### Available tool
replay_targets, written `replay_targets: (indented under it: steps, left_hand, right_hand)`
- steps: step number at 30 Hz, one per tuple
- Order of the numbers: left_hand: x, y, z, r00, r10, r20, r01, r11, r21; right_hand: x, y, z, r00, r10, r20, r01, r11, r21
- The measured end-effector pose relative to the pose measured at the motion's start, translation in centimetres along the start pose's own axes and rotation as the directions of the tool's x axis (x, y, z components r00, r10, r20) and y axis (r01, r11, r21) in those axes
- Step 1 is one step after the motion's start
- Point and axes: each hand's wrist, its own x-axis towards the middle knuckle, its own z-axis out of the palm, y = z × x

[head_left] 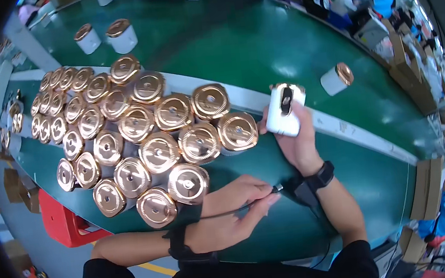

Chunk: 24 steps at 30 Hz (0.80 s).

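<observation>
There is one view only, from a camera worn on the person's head. It looks down and forward over a long green conveyor belt, close enough that both bare forearms come in from the bottom edge. The left hand and the right hand sit near the middle, low in the picture. The lens is very wide, so the belt's straight edges bend and the corners go black. Far workers in blue show small at the top right.

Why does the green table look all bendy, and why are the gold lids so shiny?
In the head view, the fisheye lens curves the green table and its white stripe toward the dark rim; overhead lights glare off the gold lids; the far corners look blurry.
</observation>
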Motion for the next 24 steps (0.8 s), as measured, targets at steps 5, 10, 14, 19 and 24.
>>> replay_targets:
  steps: [5,10,14,19,24]
  left_hand:
    - [0.6,-0.4,0.3,0.998,0.055,0.031,-0.06,0.981,0.185]
    - [0.9,-1.3,1.2,0.994,-0.029,-0.108,0.045,0.988,0.145]
    - [0.9,-1.4,0.9,0.994,-0.004,-0.112,0.024,0.984,0.178]
    - [0.8,-1.5,0.7,0.992,-0.017,-0.129,0.039,0.985,0.167]
    - [0.8,-1.5,0.4,0.994,-0.036,-0.106,0.051,0.989,0.142]
  right_hand:
    - [-4.7,0.7,2.0,0.998,0.017,-0.068,-0.016,1.0,0.007]
    - [-6.0,0.3,1.8,0.998,-0.061,-0.024,0.053,0.969,-0.241]
    - [-6.3,0.6,2.0,0.993,-0.099,-0.059,0.075,0.943,-0.325]
    - [-6.7,1.0,2.2,0.971,-0.235,-0.031,0.202,0.89,-0.408]
    - [-6.3,0.6,2.7,0.974,-0.227,0.008,0.203,0.854,-0.479]
